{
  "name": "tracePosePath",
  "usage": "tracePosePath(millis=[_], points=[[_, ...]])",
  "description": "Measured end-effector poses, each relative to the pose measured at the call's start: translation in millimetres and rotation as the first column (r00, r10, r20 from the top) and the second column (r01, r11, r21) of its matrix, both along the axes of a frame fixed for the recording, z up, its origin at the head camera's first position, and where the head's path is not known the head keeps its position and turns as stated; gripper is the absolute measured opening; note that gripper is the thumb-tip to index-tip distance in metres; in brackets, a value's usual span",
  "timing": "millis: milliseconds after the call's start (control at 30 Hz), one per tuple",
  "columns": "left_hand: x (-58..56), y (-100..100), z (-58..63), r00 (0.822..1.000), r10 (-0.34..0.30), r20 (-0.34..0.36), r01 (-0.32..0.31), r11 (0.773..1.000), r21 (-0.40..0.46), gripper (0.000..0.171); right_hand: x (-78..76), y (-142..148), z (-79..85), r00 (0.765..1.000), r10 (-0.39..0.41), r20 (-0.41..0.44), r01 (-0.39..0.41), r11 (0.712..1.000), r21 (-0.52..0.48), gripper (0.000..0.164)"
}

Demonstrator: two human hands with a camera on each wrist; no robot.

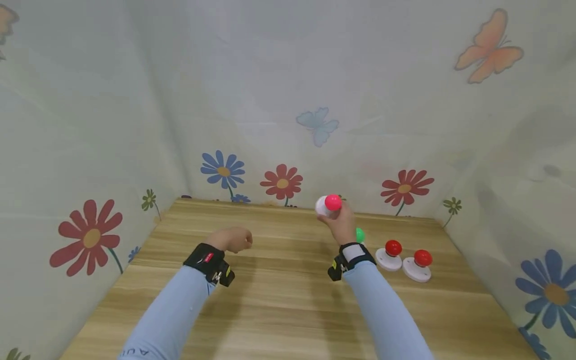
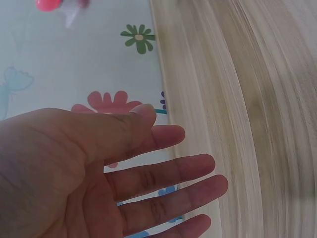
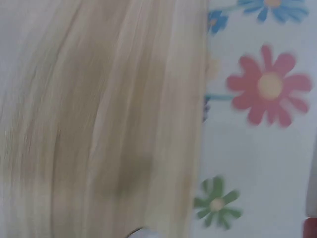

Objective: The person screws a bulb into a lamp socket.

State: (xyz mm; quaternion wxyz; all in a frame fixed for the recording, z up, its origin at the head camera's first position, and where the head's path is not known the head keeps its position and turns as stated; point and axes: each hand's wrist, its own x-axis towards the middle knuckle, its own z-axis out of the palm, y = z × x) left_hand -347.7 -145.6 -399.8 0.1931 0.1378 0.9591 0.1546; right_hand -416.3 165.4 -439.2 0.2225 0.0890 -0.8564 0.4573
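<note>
My right hand (image 1: 343, 225) is raised over the back of the table, gripping a round white base (image 1: 321, 206) with a red ball-shaped bulb (image 1: 333, 202) on it. The red bulb (image 2: 48, 4) also shows at the top of the left wrist view. Held above the table, my left hand (image 1: 231, 239) has nothing in it; its fingers (image 2: 163, 176) are loosely extended in the left wrist view. The right hand lies outside the right wrist view, where only a pale rounded edge (image 3: 143, 233) appears at the bottom.
Right of the right forearm, two white bases with red bulbs (image 1: 393, 248) (image 1: 423, 258) stand on the wooden table (image 1: 279, 310). A green bulb (image 1: 360, 235) is partly hidden behind the right wrist. Flower-printed cloth (image 1: 252, 125) encloses the table's back and sides.
</note>
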Motion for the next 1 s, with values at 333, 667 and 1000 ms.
tracePosePath(millis=[333, 667, 1000], points=[[10.8, -12, -3.4, 0.999, 0.034, 0.005, -0.034, 0.999, -0.021, 0.023, -34.4, 6, -80.9, 0.972, -0.071, 0.225, 0.052, 0.995, 0.09, 0.068], [10.6, -19, -1.6, 0.997, 0.074, 0.034, -0.074, 0.997, -0.002, 0.026, -30.6, 4, -104.4, 0.933, -0.056, 0.356, -0.01, 0.983, 0.181, 0.068], [12.5, -11, 0.8, 0.999, 0.031, 0.01, -0.031, 0.999, -0.022, 0.027, -27.1, 5, -53.0, 0.935, 0.027, 0.353, -0.087, 0.984, 0.157, 0.095]])
